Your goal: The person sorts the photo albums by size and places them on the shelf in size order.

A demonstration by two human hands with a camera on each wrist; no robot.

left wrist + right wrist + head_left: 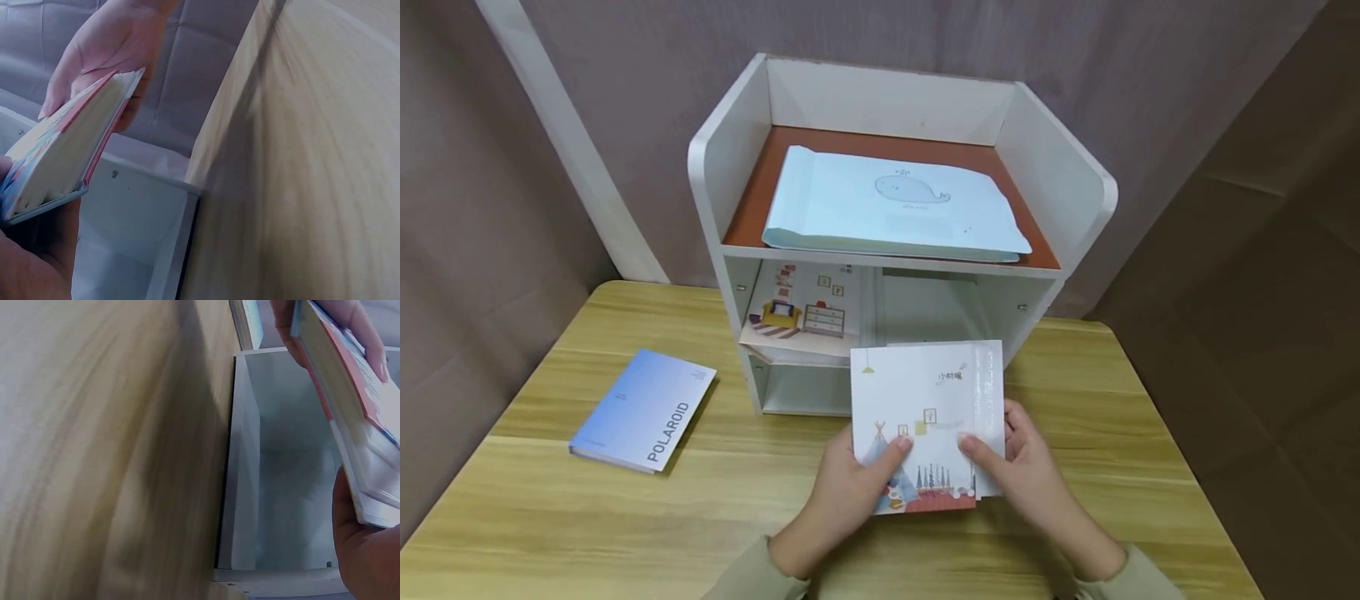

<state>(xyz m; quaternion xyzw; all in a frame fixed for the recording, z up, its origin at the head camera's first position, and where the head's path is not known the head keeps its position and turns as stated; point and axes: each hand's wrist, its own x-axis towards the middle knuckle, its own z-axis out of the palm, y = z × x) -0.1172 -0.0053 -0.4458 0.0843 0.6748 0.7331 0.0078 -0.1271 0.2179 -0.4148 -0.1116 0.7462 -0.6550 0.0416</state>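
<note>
Pinching an illustrated white book (pixel 927 417) between thumbs (pixel 883 463) and fingers (pixel 1017 417), a person's left hand (pixel 846 483) and right hand (pixel 1030 471) hold it above the wooden tabletop (pixel 700 533), thumbs across its cover, other fingers behind. At the person's left lies a blue POLAROID book (pixel 643 410); beyond, a white shelf unit (pixel 1060 183) bears a whale-printed book (pixel 895 212).

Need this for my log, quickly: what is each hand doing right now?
Left hand: holding the white illustrated book by one side.
Right hand: holding the same book by the opposite side.
</note>
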